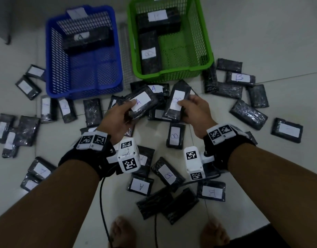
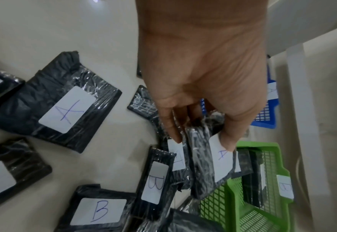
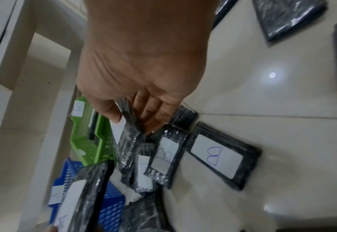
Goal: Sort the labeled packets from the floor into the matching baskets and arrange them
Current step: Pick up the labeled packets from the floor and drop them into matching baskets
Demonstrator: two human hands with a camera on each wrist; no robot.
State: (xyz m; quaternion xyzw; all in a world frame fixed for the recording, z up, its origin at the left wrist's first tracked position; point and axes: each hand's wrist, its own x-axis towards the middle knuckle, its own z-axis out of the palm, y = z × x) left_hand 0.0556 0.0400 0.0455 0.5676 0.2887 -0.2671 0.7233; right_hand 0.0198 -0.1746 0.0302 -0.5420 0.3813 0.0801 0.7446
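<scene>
My left hand (image 1: 118, 113) grips a black packet labeled A (image 1: 141, 102), thumb on its white label; the left wrist view shows that A packet (image 2: 215, 163) pinched between thumb and fingers. My right hand (image 1: 193, 108) grips a black packet labeled B (image 1: 177, 102), which the right wrist view shows edge-on as the B packet (image 3: 128, 135). Both packets hang above the pile on the floor. The blue basket (image 1: 52, 56) at the back left holds one packet marked A. To its right, the green basket (image 1: 204, 38) holds two packets marked B.
Several black wrapped packets with white A or B labels lie scattered on the pale tiled floor (image 1: 261, 176) around both baskets and near my bare feet (image 1: 122, 231). Cables (image 1: 102, 203) trail from the wrist cameras. A grey furniture leg (image 1: 7, 24) stands at the far left.
</scene>
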